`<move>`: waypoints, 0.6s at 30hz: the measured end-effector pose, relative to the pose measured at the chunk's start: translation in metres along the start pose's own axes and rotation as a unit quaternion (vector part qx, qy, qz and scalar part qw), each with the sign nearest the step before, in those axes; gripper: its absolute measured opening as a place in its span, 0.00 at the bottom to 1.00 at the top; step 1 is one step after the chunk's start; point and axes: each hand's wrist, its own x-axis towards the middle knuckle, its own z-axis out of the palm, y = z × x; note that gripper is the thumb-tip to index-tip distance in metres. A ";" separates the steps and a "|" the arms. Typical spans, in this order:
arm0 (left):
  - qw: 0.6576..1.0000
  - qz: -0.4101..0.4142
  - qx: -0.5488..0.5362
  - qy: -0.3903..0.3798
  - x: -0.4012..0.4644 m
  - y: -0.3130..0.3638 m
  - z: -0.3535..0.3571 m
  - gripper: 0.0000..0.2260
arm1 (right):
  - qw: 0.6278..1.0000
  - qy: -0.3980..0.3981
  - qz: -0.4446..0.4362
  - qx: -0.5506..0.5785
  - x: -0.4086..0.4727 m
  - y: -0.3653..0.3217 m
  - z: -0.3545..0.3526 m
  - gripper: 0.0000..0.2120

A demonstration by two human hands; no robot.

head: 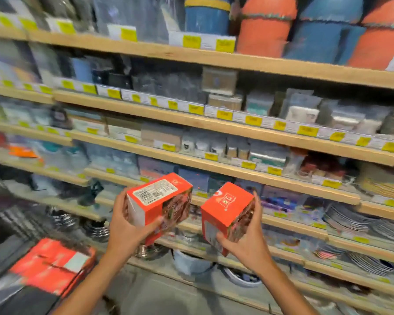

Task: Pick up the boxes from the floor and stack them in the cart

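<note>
While red boxes (52, 264) fill the cart, each grip holds one: left box (159, 201), right box (228, 214).

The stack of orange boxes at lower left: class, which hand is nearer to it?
Left. The left hand, gripping one orange box, is above and right of the stack. The right hand, holding another box, is farther right.

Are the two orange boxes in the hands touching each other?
Apart. The head view shows shelf background between the left box in the left hand and the right box in the right hand.
</note>
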 end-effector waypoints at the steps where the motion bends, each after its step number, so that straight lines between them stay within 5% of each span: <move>1: 1.000 -0.003 0.007 0.013 0.000 -0.006 -0.017 0.43 | 1.000 -0.018 -0.004 0.008 0.005 -0.004 0.017 0.65; 11: 0.976 -0.051 0.086 0.196 -0.025 -0.045 -0.146 0.38 | 0.972 -0.218 -0.049 0.080 0.071 -0.030 0.179 0.62; 18: 0.927 -0.073 0.151 0.336 -0.039 -0.036 -0.187 0.38 | 0.937 -0.319 -0.114 0.084 0.124 -0.044 0.281 0.61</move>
